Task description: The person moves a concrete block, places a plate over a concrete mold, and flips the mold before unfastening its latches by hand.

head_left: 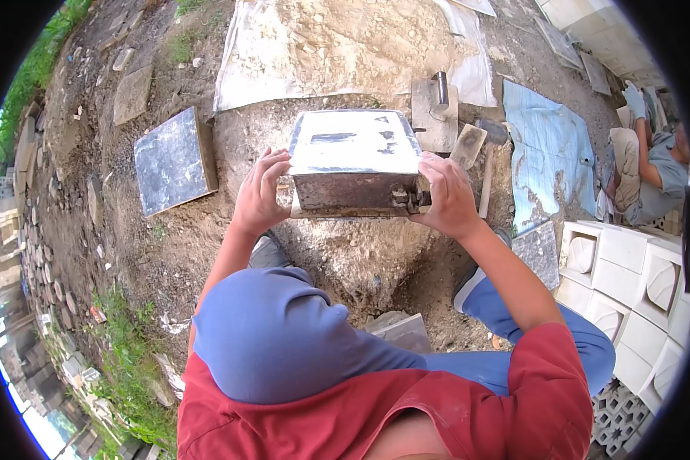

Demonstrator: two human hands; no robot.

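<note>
Both my hands grip a rusty metal mould by its two ends, above the ground between my legs. Its broad top face is pale and bright, with dark scuffed patches. A latch shows on the near side, close to my right hand. At the left end, my left hand has its fingers on the upper edge and its thumb lower down. A small trowel with a dark upright handle rests on a flat board just beyond the mould's right corner. The mould's underside is hidden.
Sandy powder lies on a white sheet ahead. A grey square slab leans to the left. Rightward are a blue sheet, a wooden piece, stacked white blocks and a seated person wearing gloves.
</note>
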